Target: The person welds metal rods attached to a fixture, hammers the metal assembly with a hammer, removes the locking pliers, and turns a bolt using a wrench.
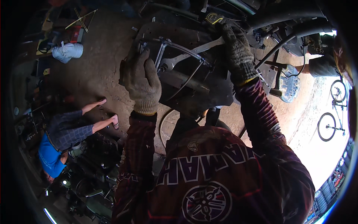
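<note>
A curved metal-rod frame (182, 46) lies on a dark, worn metal plate (167, 31). In a knitted grey work glove, my left hand (143, 82) is closed at the frame's left end, its fingertips against a short upright piece. My right hand (238, 52), gloved the same way, grips one end of a long combination wrench (194, 49). The wrench slants down to the left, and its ring end sits beneath the frame close to my left thumb. Whether the ring is seated on a nut I cannot tell.
A yellow-and-black tape measure (214, 18) rests beyond the plate, beside dark tubes and metal parts. A plastic stool (289, 84) stands at the right. At the left, a person in a blue shirt (52, 155) is near machinery. A bicycle (333, 112) stands far right.
</note>
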`<state>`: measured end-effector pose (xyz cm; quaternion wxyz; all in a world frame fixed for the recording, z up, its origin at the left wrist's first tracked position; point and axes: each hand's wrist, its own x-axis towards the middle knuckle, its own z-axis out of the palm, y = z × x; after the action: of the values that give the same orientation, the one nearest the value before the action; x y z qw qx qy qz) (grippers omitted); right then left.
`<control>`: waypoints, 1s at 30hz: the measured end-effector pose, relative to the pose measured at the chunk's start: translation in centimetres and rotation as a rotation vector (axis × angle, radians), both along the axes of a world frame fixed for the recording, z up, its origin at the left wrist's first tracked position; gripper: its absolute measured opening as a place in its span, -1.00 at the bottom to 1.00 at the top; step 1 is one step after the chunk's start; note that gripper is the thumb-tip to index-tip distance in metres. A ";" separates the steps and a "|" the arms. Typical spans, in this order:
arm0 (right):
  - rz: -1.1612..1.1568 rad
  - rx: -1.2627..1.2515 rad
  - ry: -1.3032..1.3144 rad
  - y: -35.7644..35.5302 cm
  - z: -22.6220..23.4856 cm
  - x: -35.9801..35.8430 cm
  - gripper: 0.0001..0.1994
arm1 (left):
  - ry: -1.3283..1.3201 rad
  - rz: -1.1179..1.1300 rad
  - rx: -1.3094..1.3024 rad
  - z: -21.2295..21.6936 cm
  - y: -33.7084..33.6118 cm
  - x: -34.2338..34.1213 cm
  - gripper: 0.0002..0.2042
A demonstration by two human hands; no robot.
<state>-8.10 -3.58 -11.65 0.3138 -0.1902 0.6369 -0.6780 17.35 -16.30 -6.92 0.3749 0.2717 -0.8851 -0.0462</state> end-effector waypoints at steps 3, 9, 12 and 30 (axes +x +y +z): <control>0.034 0.098 0.174 0.9 -1.1 -0.2 -0.54 | 0.011 0.026 -0.011 0.0 0.2 -0.1 -0.80; 0.138 0.065 0.268 -0.6 1.3 -1.6 -0.55 | 0.000 0.005 -0.007 -0.4 0.1 -0.5 -0.79; 0.237 0.008 0.238 0.1 1.4 -1.7 -0.54 | 0.008 0.005 0.008 -0.1 0.1 -0.6 -0.79; 0.762 0.439 0.336 -0.2 4.1 -5.9 -0.67 | -0.001 -0.040 0.057 1.3 0.4 -1.1 -0.84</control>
<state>-14.02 -3.75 -7.54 0.4655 -0.4468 0.6921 -0.3236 16.24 -15.89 -5.64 0.3654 0.2645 -0.8890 -0.0789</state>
